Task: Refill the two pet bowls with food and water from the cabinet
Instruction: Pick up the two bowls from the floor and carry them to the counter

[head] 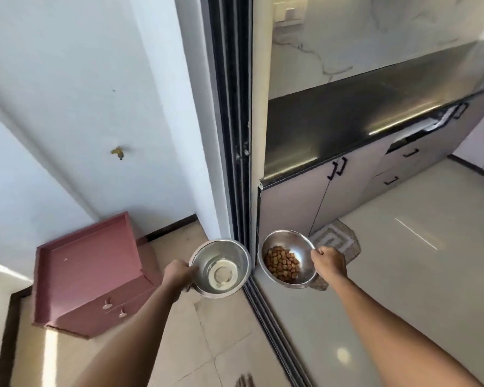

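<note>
I carry two steel pet bowls above the floor, at the sliding door track. My left hand [178, 277] grips the left rim of the water bowl [229, 252], which holds clear water. My right hand [330, 264] pinches the right rim of the food bowl [281, 241], tilted toward me, with brown kibble [282, 263] heaped in its bottom. The two bowls hang side by side, a small gap between them.
A low pink cabinet [92, 263] with two round knobs stands at the left against the white wall. The dark door frame and floor track [235, 135] run between the bowls. To the right are a black countertop [347, 121], grey cupboards and a small mat [336, 241].
</note>
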Action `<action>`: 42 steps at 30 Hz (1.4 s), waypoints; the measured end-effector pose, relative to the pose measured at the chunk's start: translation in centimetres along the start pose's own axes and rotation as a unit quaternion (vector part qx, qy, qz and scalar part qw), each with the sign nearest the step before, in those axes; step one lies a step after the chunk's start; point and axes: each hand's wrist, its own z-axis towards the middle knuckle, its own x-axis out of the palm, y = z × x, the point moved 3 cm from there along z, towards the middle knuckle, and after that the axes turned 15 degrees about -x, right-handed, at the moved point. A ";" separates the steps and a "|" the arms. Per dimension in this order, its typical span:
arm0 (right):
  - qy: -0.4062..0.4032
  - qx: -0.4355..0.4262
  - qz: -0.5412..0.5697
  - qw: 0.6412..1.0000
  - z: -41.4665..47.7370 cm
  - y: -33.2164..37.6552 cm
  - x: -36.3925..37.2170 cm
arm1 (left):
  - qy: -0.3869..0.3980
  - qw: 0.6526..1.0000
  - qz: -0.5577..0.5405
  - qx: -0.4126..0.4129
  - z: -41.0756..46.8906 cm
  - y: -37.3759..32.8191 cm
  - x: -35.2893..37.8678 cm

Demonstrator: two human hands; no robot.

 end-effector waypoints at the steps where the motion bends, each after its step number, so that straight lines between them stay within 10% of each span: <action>1: -0.010 0.009 0.001 1.000 0.4 -0.3 -0.6 | 0.005 1.000 0.012 0.010 0.3 -1.3 0.4; 15: -0.134 0.088 0.055 0.986 11.0 -7.3 -12.2 | 0.070 0.990 0.064 0.105 1.2 -20.8 8.5; 42: -0.053 -0.037 0.101 0.993 49.9 -12.9 -29.5 | -0.031 0.994 -0.102 0.004 4.5 -54.5 21.2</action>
